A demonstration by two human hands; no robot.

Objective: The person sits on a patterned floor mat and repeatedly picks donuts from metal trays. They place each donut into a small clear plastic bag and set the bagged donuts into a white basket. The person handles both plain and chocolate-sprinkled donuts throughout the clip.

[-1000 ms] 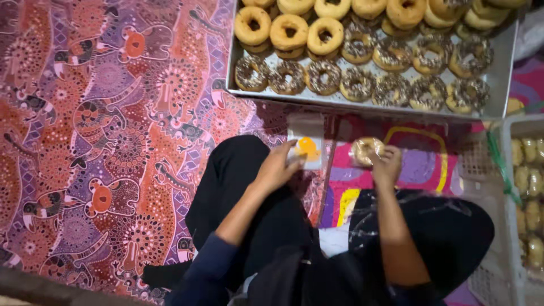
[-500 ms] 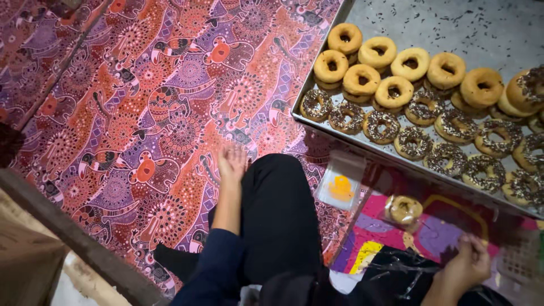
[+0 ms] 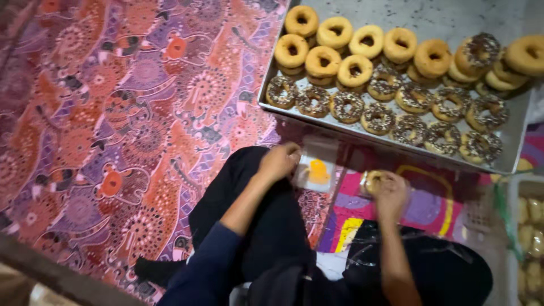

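Head view. The person sits on a floor covered by a patterned mat [image 3: 113,130] in red, orange and purple. The left hand [image 3: 279,161] rests at the near edge of a small clear plastic bag [image 3: 313,170] with an orange mark on it; the fingers are curled onto the bag's edge, so the grip appears closed on the bag, though the exact pinch is too small to confirm. The right hand [image 3: 389,192] is cupped over a single doughnut [image 3: 372,180] that lies on a bright printed sheet [image 3: 430,207], just right of the bag. The fingers cover most of the doughnut; whether they clamp it or merely rest on it cannot be told.

Beyond both hands stands a metal tray [image 3: 513,153]. It carries plain doughnuts [image 3: 334,59] stacked toward the far side and sprinkle-topped doughnuts [image 3: 379,116] in rows along the near side. At the right edge, a white crate [image 3: 518,190] holds pale, blurred items.

Judgement on handling: the work in hand looks like bagging single doughnuts.
- Hold the bag mouth open with the left hand.
- Take the doughnut by its outer rim, not by its topping.
- Keep it level while sliding it in.
- Avoid dragging the film across the coating.
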